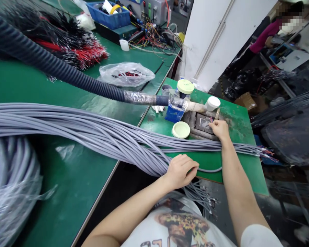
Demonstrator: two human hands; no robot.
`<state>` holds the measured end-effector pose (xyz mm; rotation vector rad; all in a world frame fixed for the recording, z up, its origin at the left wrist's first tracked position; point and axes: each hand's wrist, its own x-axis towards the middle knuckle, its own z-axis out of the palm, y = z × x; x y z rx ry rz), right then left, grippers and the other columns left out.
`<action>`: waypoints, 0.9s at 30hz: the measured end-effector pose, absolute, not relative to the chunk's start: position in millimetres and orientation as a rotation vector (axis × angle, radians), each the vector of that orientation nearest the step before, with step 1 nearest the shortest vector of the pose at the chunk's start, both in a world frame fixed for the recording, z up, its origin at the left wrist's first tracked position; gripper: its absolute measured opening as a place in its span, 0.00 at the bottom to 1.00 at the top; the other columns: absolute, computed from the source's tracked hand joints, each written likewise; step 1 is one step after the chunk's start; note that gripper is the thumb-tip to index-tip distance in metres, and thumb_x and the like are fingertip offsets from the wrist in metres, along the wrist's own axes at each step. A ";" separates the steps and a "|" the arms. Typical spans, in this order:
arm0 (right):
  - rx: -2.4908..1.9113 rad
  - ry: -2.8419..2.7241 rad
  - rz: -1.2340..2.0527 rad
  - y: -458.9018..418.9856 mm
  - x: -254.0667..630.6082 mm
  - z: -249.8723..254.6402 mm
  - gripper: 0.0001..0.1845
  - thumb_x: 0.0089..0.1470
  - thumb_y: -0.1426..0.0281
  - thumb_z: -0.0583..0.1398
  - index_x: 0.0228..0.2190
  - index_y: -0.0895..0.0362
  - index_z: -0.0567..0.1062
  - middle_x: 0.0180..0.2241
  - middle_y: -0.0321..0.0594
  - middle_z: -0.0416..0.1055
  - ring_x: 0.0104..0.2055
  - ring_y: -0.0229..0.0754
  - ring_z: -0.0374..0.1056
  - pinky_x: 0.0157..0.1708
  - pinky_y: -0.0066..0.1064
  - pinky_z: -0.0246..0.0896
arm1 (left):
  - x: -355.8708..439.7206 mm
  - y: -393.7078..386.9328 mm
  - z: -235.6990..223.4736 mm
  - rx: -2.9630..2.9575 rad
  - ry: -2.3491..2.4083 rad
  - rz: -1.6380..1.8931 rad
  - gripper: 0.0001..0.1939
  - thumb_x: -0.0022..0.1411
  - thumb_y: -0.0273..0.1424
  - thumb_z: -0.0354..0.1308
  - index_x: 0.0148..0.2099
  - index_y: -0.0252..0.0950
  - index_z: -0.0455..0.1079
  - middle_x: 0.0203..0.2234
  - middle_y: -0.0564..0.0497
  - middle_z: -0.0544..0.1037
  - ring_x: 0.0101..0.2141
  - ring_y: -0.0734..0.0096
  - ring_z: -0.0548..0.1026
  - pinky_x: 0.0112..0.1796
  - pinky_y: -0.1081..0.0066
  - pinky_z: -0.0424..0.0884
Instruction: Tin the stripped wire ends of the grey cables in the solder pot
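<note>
My right hand [219,129] is closed in a pinch on the end of a cable, whose thin coloured wires [211,119] poke out past the fingertips. Those wires are over a small square pot of shiny metal [204,123], which looks like a solder pot. My left hand [182,170] curls round grey cable at the lower edge of a thick bundle of grey cables [113,132]; its palm side is hidden. One grey cable [210,170] loops from beside that hand towards my right forearm. Stripped ends of other cables [265,151] lie beyond the forearm.
A ribbed hose [74,77] crosses above the green table [74,192], its nozzle [195,107] near the pot. Around it stand a pale open lid [181,130], a blue box [174,114] and a white cup [212,103]. A person [265,36] is at the far right.
</note>
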<state>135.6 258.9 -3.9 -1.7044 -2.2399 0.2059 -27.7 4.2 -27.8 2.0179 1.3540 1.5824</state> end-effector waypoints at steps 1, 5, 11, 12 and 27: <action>-1.709 -2.242 0.205 259.5 135.9 -4.9 0.16 0.44 0.58 0.58 0.14 0.56 0.70 0.16 0.35 0.62 0.22 0.37 0.56 0.25 0.30 0.46 | -27.8 4.3 -27.7 2.019 1.353 1.585 0.04 0.59 0.25 0.56 0.38 0.35 0.71 0.26 0.51 0.78 0.28 0.72 0.72 0.31 0.70 0.64; -1.721 -2.250 0.210 260.9 136.5 -7.4 0.17 0.44 0.59 0.58 0.13 0.56 0.68 0.16 0.35 0.62 0.22 0.38 0.57 0.25 0.30 0.46 | -27.9 4.4 -26.9 2.021 1.355 1.589 0.04 0.58 0.25 0.56 0.37 0.35 0.70 0.26 0.51 0.77 0.28 0.72 0.72 0.30 0.70 0.64; -1.723 -2.247 0.228 260.5 136.2 -7.5 0.17 0.44 0.59 0.59 0.13 0.56 0.68 0.16 0.35 0.61 0.22 0.38 0.57 0.25 0.30 0.46 | -27.7 4.1 -27.3 2.031 1.359 1.585 0.04 0.59 0.25 0.56 0.38 0.35 0.70 0.25 0.51 0.77 0.27 0.72 0.72 0.30 0.70 0.64; -1.720 -2.244 0.232 260.2 136.1 -7.4 0.17 0.44 0.59 0.59 0.13 0.56 0.67 0.15 0.35 0.61 0.22 0.37 0.57 0.25 0.30 0.46 | -27.7 4.1 -27.4 2.032 1.360 1.584 0.04 0.59 0.25 0.56 0.38 0.35 0.70 0.25 0.51 0.77 0.28 0.72 0.72 0.30 0.70 0.65; -1.315 -2.169 0.531 193.8 131.5 49.9 0.19 0.51 0.58 0.58 0.17 0.57 0.65 0.16 0.32 0.57 0.21 0.34 0.53 0.23 0.28 0.48 | -27.9 4.7 -27.8 1.947 1.293 1.630 0.06 0.60 0.27 0.55 0.39 0.37 0.73 0.26 0.49 0.79 0.27 0.71 0.73 0.31 0.69 0.66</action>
